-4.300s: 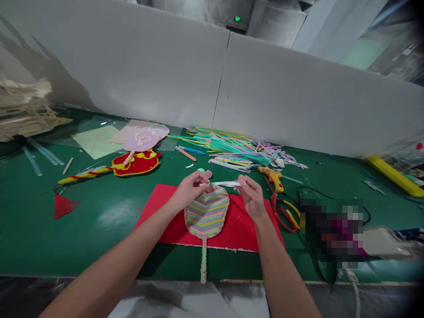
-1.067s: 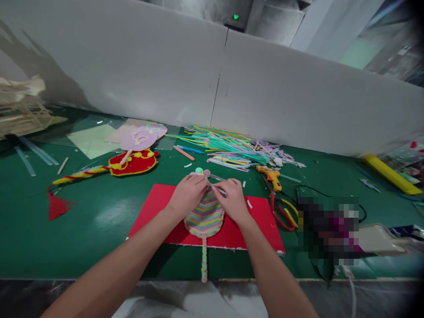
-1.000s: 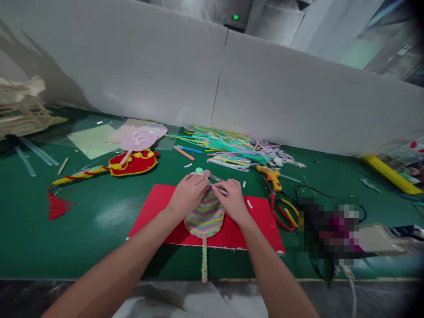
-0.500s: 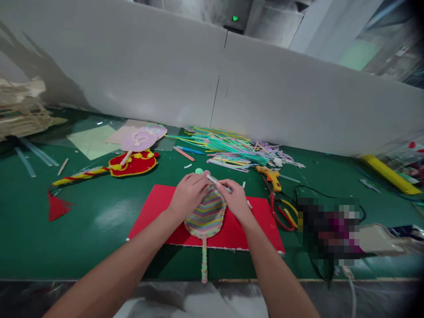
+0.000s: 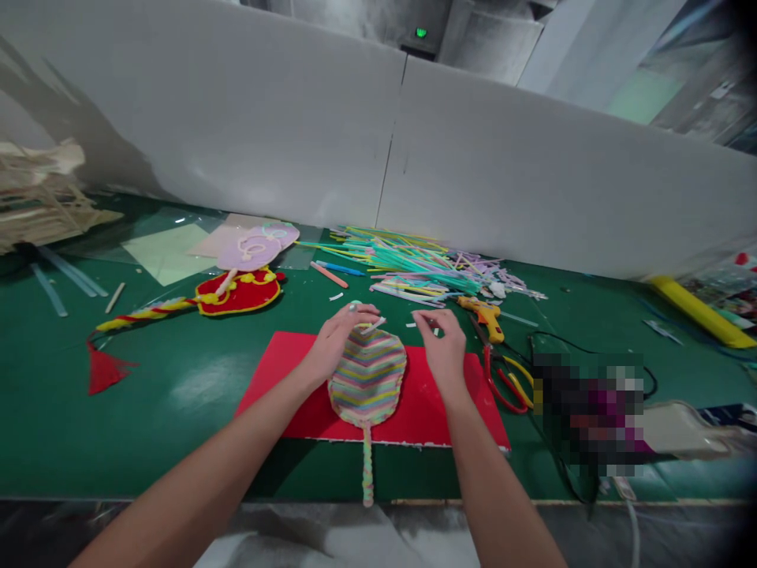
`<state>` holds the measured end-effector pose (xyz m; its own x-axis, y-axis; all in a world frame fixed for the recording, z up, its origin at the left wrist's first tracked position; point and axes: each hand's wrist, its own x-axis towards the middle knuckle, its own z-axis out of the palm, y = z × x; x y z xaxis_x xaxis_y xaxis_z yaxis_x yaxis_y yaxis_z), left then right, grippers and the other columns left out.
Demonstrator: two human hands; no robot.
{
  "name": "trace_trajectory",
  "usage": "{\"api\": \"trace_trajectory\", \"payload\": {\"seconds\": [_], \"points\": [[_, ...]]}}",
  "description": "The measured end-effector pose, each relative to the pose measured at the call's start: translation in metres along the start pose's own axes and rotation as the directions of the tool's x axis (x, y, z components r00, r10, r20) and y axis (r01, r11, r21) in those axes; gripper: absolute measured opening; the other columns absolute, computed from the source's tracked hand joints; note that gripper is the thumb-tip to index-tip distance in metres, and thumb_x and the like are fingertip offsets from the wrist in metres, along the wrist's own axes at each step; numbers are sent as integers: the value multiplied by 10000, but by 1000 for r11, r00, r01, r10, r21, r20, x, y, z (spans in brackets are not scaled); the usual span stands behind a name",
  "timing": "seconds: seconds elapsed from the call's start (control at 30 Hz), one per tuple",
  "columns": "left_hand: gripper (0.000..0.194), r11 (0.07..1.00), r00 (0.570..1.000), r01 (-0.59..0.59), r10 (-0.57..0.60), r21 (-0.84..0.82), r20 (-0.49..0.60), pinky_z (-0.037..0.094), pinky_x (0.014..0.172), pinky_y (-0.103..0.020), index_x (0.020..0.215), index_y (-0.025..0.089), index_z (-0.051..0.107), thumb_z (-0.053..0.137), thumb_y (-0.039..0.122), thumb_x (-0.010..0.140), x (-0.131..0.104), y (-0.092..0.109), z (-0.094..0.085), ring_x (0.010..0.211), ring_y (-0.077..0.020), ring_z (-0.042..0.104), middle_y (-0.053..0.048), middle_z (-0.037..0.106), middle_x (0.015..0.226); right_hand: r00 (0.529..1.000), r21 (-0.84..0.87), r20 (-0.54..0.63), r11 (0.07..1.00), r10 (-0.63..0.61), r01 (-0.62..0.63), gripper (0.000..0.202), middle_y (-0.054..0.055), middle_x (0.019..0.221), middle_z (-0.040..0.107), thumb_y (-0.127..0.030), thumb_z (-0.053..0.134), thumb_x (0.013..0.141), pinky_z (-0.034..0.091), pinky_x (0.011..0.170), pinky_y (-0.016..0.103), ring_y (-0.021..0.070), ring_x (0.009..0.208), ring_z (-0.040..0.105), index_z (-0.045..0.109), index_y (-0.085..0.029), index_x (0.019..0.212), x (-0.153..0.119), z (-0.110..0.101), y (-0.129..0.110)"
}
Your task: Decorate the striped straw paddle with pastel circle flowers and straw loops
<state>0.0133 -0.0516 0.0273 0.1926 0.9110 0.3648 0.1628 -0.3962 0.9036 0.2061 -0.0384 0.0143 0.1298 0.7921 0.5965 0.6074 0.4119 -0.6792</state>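
Note:
A striped, paddle-shaped hand fan [image 5: 367, 379] in pastel colours lies on a red board [image 5: 473, 402], its braided handle pointing toward me. My left hand [image 5: 338, 341] is closed at the fan's top edge, with a narrow white strip [image 5: 372, 325] at its fingertips. Behind those fingers a bit of a small green ball shows. To the right of the fan, my right hand [image 5: 442, 341] pinches thumb against forefinger, apart from the fan. A short white strip [image 5: 411, 325] appears right at these fingertips.
Behind the board lies a pile of coloured fuzzy stems [image 5: 419, 264]. An orange glue gun [image 5: 486, 313] and red-and-yellow-handled pliers [image 5: 509, 383] are at the right. A red fan [image 5: 240, 293] with a tassel and a purple fan [image 5: 251, 246] lie left. White scraps dot the table.
My right hand has drawn away to the right from the fan's top, a short white strip now near its fingertips. My left hand stays at the fan's top edge.

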Motion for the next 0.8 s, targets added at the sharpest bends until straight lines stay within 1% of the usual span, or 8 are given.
{"api": "trace_trajectory", "payload": {"seconds": [0.03,0.1,0.2,0.37,0.53,0.67,0.8], "points": [[447,1000,1000,-9,9,24,15,343,1002,-400,901,177,667,244,320,909,-1,-1,1,1102,-196,501,-66,593,1125,997,82,70,997,-6,0,175,42,785,576,-358,531,798,428,686,308,171,753,529,641,-222,798,0,2,-4],[419,995,998,-44,41,87,37,347,999,-402,889,180,670,277,323,902,-2,-3,2,1124,-205,486,-72,583,1137,982,193,186,981,-21,-15,143,26,779,586,-348,573,772,439,690,293,162,764,543,636,-220,774,-1,5,-10],[412,984,994,-93,84,151,64,352,998,-393,898,192,671,279,319,902,-3,-2,4,1138,-203,476,-70,580,1130,962,253,269,967,-44,-27,108,17,772,588,-323,616,740,440,719,296,161,787,548,636,-217,740,-3,7,-15],[419,983,995,-74,60,168,85,324,1015,-392,917,197,671,279,344,902,-3,2,6,1151,-199,457,-69,580,1112,957,252,288,967,-38,-38,91,21,774,587,-307,618,736,441,720,304,166,785,543,629,-217,743,-5,6,-19],[432,981,993,-68,49,183,105,313,1024,-382,927,197,673,269,348,904,-3,1,7,1174,-194,436,-69,566,1137,955,241,294,970,-46,-27,101,12,745,575,-307,609,742,431,732,311,168,777,539,604,-215,700,-5,8,-15],[421,984,995,-48,33,171,92,303,1031,-373,906,202,677,279,340,903,-3,-2,7,1186,-188,428,-62,558,1157,947,220,317,975,-53,-18,97,9,741,569,-289,592,757,418,736,309,169,780,530,579,-217,693,-6,11,-12],[412,991,997,-13,3,132,74,303,1032,-357,884,197,682,297,342,897,-3,-6,6,1172,-191,445,-52,565,1163,940,209,334,978,-70,-2,90,7,758,563,-272,571,775,401,758,314,166,789,520,558,-218,704,-7,11,-14]]}}
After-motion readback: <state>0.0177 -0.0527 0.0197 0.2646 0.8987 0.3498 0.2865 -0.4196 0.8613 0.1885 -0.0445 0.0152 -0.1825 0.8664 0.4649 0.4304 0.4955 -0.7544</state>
